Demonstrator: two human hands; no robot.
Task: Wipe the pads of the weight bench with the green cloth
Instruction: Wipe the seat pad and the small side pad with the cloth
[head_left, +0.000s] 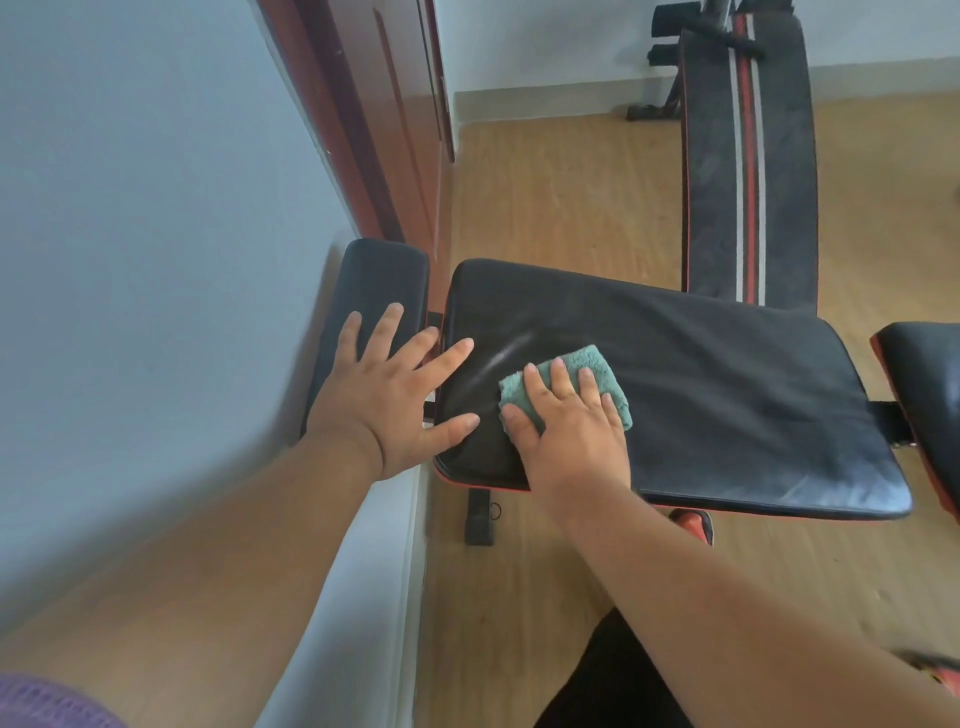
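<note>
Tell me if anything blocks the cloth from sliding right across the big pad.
Nothing visible does. The right hand presses the green cloth flat near the left end of the large pad, whose surface to the right is bare.

A pale blue-grey wall (145, 218) fills the left of my view. Beside it, at upper centre, stands a reddish-brown wooden door (384, 130). The light wood floor (561, 208) runs to a white back wall (545, 41) with a skirting board (540, 104).
</note>
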